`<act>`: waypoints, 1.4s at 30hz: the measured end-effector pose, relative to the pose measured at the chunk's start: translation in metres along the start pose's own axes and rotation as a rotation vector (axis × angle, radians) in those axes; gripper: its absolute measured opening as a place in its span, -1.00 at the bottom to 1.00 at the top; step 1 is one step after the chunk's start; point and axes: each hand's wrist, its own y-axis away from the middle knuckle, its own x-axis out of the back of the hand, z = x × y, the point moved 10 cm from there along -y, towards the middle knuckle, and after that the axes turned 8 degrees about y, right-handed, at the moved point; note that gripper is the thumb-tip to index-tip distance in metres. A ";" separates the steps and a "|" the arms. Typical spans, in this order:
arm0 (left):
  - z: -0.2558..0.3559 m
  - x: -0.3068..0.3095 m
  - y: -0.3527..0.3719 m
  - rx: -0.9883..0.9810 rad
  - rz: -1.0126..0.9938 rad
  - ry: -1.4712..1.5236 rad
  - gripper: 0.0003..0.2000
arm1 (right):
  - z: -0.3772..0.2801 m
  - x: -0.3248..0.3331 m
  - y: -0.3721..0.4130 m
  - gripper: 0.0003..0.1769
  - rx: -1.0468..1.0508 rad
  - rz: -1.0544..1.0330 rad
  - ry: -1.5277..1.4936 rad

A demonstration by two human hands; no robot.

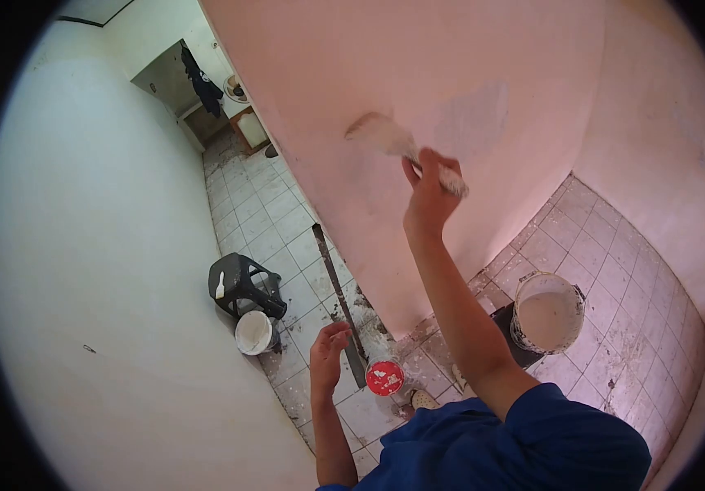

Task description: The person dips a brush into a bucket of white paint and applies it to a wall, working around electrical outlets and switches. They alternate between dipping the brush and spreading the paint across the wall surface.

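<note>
My right hand (430, 196) is closed around the handle of a paintbrush (385, 135), raised in front of the pink wall (311, 74). The wide brush head is pale with paint, and its darker bristle end lies against the wall or just off it; motion blurs it. Below my fingers the handle's end sticks out, crusted with paint. A greyish patch (483, 114) shows on the wall to the right of the brush. Lower and to the left, my left hand (329, 352) hangs in the air with loosely bent fingers and nothing visible in it.
A large bucket of pale paint (549, 315) stands at the right on the tiled floor. Near my feet is a red paint-spotted lid or tub (385, 377). Left of the wall's edge are a black stool (242, 282) and a white bucket (254, 331). A dark strip (340, 307) crosses the floor.
</note>
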 end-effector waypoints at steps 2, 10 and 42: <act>0.001 -0.005 -0.002 -0.005 -0.028 0.002 -0.72 | 0.057 0.072 0.008 -0.84 -0.068 0.092 0.052; 0.004 0.005 -0.004 -0.015 -0.037 0.003 -0.73 | 0.117 0.195 0.020 -0.86 -0.270 0.259 0.286; -0.102 -0.181 -0.023 0.208 -0.437 0.018 -0.74 | -0.093 0.505 0.002 -0.76 -0.270 0.547 0.194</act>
